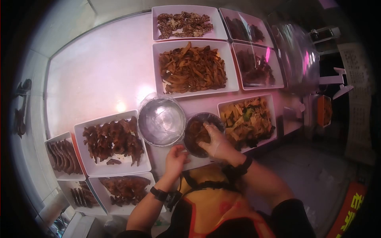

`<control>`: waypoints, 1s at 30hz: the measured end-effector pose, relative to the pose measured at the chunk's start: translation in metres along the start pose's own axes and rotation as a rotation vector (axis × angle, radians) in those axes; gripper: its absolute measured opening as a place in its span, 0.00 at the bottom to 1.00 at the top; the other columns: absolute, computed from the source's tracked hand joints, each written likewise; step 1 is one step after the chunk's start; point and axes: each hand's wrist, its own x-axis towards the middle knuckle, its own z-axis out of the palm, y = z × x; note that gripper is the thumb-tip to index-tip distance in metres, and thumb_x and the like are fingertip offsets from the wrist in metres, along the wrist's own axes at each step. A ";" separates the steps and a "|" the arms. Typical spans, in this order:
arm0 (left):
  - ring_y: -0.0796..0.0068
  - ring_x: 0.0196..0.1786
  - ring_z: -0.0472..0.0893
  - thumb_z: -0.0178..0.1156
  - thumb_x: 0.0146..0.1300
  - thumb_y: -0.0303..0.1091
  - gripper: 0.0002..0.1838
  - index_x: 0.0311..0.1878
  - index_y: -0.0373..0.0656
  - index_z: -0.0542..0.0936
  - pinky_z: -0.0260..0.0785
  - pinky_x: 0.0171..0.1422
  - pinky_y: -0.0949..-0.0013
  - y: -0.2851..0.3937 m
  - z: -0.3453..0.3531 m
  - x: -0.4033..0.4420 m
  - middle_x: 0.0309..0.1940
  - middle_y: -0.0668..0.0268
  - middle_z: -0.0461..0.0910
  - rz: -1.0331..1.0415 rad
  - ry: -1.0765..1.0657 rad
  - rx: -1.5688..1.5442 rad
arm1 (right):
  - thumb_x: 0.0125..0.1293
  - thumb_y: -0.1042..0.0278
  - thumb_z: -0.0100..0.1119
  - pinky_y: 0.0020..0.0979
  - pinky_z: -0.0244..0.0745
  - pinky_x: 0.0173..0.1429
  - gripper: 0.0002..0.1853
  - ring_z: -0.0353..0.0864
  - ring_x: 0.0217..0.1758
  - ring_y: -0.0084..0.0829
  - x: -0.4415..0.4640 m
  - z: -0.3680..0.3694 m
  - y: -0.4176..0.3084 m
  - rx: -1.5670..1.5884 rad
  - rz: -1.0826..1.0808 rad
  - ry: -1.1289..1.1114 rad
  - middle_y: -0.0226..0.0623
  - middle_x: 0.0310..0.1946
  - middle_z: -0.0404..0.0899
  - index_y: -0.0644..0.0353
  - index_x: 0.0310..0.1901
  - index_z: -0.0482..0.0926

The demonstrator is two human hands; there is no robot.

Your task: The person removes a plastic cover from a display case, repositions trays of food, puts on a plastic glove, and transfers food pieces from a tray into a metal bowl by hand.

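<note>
A dark round bowl [192,147] lined with clear plastic stands in front of me, holding glossy brown food pieces [195,133]. Reaching into it from the right is my right hand [217,142] in a clear plastic glove, thumb and fingers closing round some of the pieces; its fingertips are partly sunk among them. My left hand [176,160] is beside the bowl's lower left, fingers loosely bent and thumb apart, with nothing visible in it. Whether it touches the rim I cannot tell. Just left of the dark bowl is a shiny metal bowl [162,121], also plastic-lined.
White trays of food surround the bowls: sliced mixed pieces [250,119] at right, brown strips [192,69] behind, dark meat pieces [113,139] at left. A seeded-food tray [184,23] sits farther back. A clear curved cover [295,55] stands at the back right.
</note>
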 end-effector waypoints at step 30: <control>0.36 0.55 0.81 0.63 0.60 0.30 0.21 0.57 0.38 0.82 0.74 0.60 0.49 -0.015 -0.019 0.037 0.49 0.42 0.84 0.327 0.079 0.731 | 0.51 0.83 0.68 0.43 0.74 0.71 0.36 0.69 0.72 0.51 0.283 -0.065 -0.090 -0.557 -0.156 -0.101 0.45 0.69 0.66 0.50 0.65 0.77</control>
